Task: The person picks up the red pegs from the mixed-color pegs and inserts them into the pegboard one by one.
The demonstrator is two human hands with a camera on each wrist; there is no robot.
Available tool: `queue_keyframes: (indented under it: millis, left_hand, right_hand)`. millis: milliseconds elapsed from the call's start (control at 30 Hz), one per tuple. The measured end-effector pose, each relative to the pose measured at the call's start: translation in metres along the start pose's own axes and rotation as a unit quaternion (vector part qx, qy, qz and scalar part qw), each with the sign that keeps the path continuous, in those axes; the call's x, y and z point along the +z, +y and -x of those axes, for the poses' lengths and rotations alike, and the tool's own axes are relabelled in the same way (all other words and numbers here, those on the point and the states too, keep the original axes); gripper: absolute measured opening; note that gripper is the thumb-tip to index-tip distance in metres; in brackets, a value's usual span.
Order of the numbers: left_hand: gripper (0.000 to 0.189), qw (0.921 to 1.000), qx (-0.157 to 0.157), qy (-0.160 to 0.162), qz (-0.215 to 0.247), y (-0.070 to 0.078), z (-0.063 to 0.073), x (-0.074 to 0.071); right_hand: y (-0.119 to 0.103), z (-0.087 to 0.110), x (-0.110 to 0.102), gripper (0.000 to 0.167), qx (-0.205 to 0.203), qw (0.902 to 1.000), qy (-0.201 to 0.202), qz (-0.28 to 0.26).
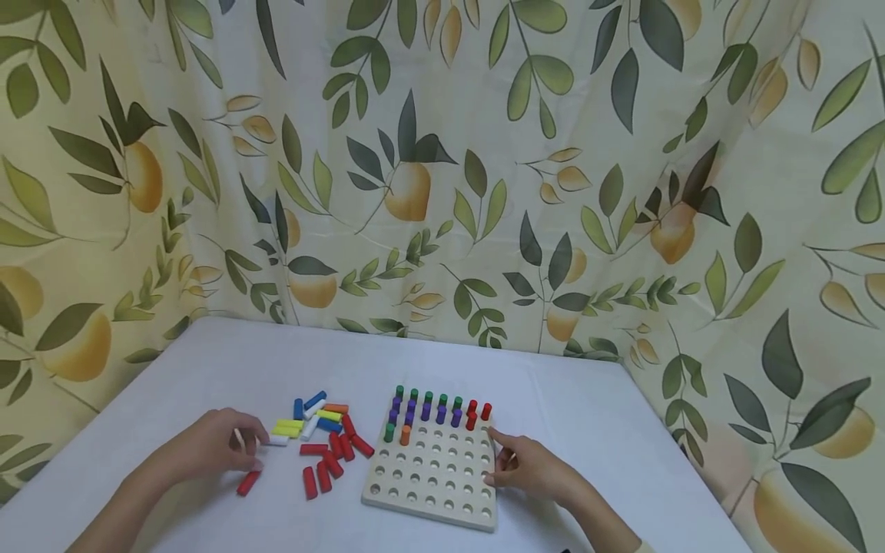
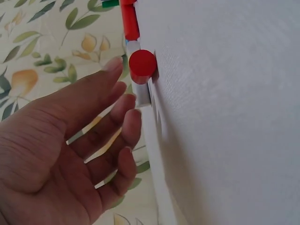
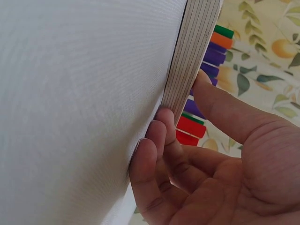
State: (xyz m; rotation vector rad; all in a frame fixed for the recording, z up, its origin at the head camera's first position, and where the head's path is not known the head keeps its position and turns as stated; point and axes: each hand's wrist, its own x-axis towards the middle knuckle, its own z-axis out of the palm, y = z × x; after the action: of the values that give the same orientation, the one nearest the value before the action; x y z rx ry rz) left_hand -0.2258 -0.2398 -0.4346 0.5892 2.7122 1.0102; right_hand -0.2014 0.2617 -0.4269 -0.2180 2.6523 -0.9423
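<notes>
Nearest, at the bottom: a pale sleeve end [image 1: 646,547], about 5 o'clock in the head view. Loose red peg [image 1: 248,483] lies on the cloth, apart from the other pegs, roughly 7 to 8 o'clock of frame centre. Left hand [image 1: 210,445] is over it, with the peg at the hand's 4 to 5 o'clock. Fingers loosely bent, thumb apart from them; the left wrist view shows a gap between thumb tip and peg, so nothing gripped. A white peg [image 1: 278,440] lies just beside this hand, at its 3 o'clock.

Right hand [image 1: 528,468] is at the 3 o'clock edge of a pale wooden board [image 1: 449,516]. Thumb and bent fingers hold that edge; in the right wrist view the thumb sits higher, fingertips low by the layered side.

Board is slightly turned, its near rows bare holes. At its 9 o'clock, a scatter of loose pegs: red pegs [image 1: 314,449] nearer; blue, white, yellow and orange ones farther off, toward 10 o'clock. Upright in the board's far rows: an orange peg [image 1: 405,435], with a green one beside it at 9 o'clock; then purple pegs [image 1: 441,415], then green pegs [image 1: 443,400] along the far edge, red ones at the 1 o'clock corner.

Beneath everything, white tablecloth [image 1: 553,399]. Beyond, at 12 o'clock, a leaf-and-fruit curtain [image 1: 442,230].
</notes>
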Motion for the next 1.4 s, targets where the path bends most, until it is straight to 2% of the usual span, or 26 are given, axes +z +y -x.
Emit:
queue_keyframes:
  millis: [100,233,433,767,933,1200,1400]
  left_hand:
    - [0.025,0.9997,-0.017,-0.009,0.015,-0.004,0.001,0.002]
    - [0.027,0.9993,-0.015,-0.02,0.026,-0.011,0.004,0.006]
    - [0.027,0.999,0.011,-0.028,0.033,-0.015,0.007,0.009]
    - [0.023,0.997,0.02,-0.046,0.059,-0.012,0.011,0.008]
    - [0.021,0.9963,0.009,-0.032,0.08,-0.01,0.011,0.004]
    - [0.02,0.9979,0.013,0.003,0.064,-0.008,0.008,0.002]
    - [0.015,0.9974,0.013,0.034,0.062,-0.006,0.005,0.002]
  right_hand:
    - [0.002,0.001,0.001,0.085,0.001,1.0,0.003,-0.005]
    - [0.005,0.001,0.001,0.086,-0.005,1.0,0.004,-0.007]
    - [0.006,0.003,-0.002,0.085,-0.016,0.9998,0.007,-0.005]
    - [0.01,0.0,-0.001,0.086,-0.02,0.9998,0.006,-0.006]
    - [0.009,0.0,-0.001,0.085,-0.02,0.9997,0.006,-0.008]
    - [0.005,-0.001,0.0,0.084,-0.014,0.9999,0.005,-0.002]
    - [0.003,-0.001,0.0,0.085,-0.026,0.9997,0.001,0.002]
